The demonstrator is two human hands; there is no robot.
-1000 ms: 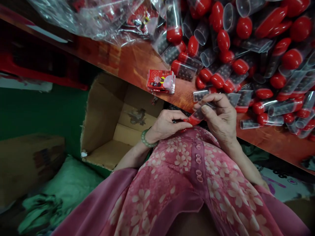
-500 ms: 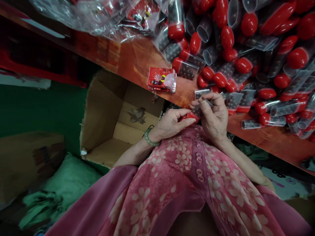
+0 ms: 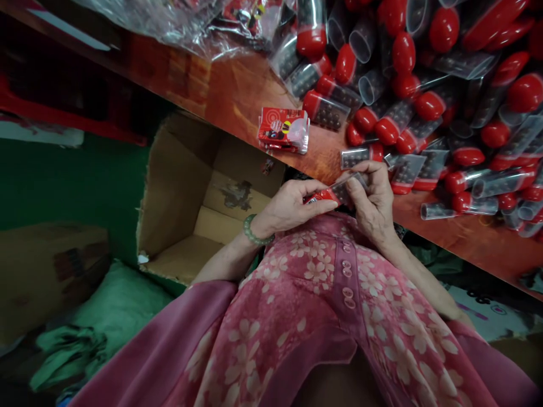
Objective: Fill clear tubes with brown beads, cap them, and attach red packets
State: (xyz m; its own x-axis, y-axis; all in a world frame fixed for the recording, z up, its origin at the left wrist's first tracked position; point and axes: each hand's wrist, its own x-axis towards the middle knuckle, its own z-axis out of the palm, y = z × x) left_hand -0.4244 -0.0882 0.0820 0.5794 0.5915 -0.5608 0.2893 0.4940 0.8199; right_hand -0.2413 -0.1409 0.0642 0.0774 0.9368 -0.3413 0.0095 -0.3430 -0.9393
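Observation:
Both my hands hold one small clear tube [image 3: 338, 192] filled with dark pellets and closed by a red cap. My left hand [image 3: 292, 204], with a green bead bracelet on the wrist, pinches the red cap end. My right hand [image 3: 373, 195] grips the clear end with thumb and fingers. The tube is just in front of my chest, at the near edge of the reddish wooden table [image 3: 237, 102]. A stack of red printed packets [image 3: 283, 129] lies on the table a little beyond my left hand.
A big heap of red-capped tubes [image 3: 424, 96] covers the table's right side. Clear plastic bags [image 3: 178, 22] lie at the table's far left. An open cardboard box [image 3: 199, 203] stands on the floor to my left, beside green sacking [image 3: 106, 316].
The tube has tilted flatter between my hands, and my left hand's fingers have slid along its red cap. The view has shifted slightly.

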